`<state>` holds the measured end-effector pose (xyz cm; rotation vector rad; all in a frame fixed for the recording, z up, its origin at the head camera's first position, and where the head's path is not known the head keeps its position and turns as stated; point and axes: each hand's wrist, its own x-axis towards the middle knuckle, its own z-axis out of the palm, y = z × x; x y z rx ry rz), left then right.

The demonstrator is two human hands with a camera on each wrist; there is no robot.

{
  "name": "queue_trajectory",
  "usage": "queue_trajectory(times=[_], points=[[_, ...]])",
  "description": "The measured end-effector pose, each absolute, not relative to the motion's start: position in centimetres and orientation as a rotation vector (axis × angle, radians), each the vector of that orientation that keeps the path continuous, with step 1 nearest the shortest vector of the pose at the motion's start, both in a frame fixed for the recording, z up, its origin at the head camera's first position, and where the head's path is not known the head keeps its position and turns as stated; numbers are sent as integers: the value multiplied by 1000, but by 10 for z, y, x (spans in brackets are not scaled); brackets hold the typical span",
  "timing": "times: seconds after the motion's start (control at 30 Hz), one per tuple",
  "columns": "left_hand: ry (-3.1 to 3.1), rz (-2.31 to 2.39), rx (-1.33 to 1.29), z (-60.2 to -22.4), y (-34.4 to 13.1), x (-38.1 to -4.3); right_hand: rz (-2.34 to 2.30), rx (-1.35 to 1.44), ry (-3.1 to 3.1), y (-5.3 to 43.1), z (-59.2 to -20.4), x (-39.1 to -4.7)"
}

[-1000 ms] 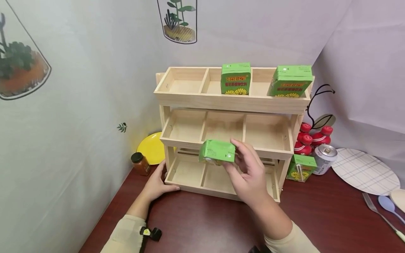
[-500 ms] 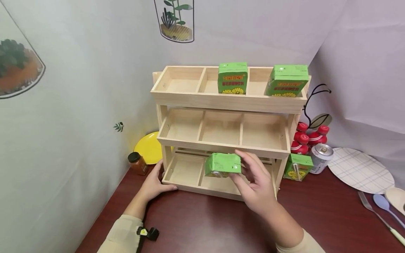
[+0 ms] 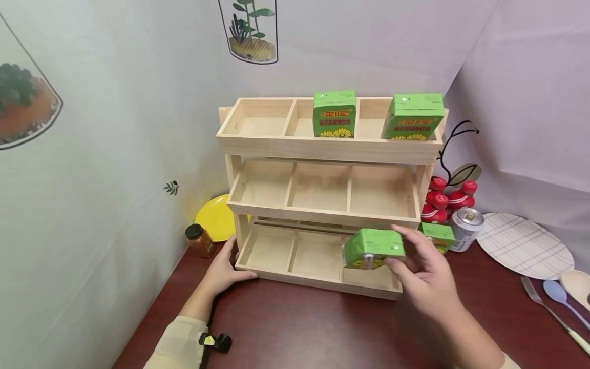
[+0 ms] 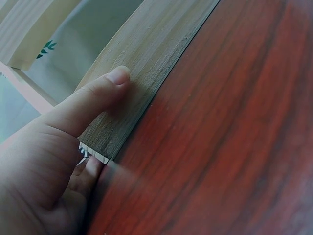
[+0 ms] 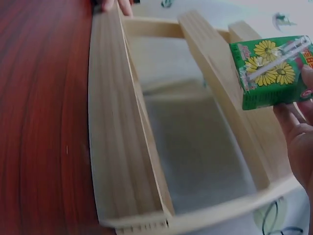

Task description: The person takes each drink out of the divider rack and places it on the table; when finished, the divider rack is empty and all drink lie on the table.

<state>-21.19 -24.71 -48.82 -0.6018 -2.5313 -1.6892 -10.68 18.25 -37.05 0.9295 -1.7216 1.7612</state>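
A three-tier wooden shelf (image 3: 313,146) stands on the table, each tier split into three compartments. My right hand (image 3: 430,277) pinches a green drink carton (image 3: 372,247) between thumb and fingers, in front of the bottom tier's right compartment. In the right wrist view that carton (image 5: 274,72) shows yellow flowers and a straw on its side. My left hand (image 3: 223,269) grips the shelf's lower left corner. The left wrist view has its thumb (image 4: 105,90) on the front board (image 4: 142,63). Two more green cartons, a middle one (image 3: 334,114) and a right one (image 3: 412,117), occupy the top tier.
Right of the shelf are red-capped bottles (image 3: 435,207), a silver can (image 3: 466,229) and another green carton (image 3: 438,237). Farther right lie a checked plate (image 3: 525,246), a fork (image 3: 548,305) and a spoon (image 3: 555,292). A yellow plate (image 3: 215,218) and a jar (image 3: 199,241) are at left.
My right hand has carried the carton to the right and down, from before the middle compartments to before the bottom right one. The left hand keeps its grip on the shelf corner.
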Motion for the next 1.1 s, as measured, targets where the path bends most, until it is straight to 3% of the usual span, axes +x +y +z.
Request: queue_trajectory(times=[0.43,0.87,1.1], points=[[-2539,-1696,-589,-488,-247,-211,1845,1075,-1668,254,-361,-107],[-2554,-1667,-591,-488,-248,-210,1838,726,-1827,337,-374,-113],[-2561,-1681,-586,-487,-247,-211,1571,381,-2107,366,-381,-109]])
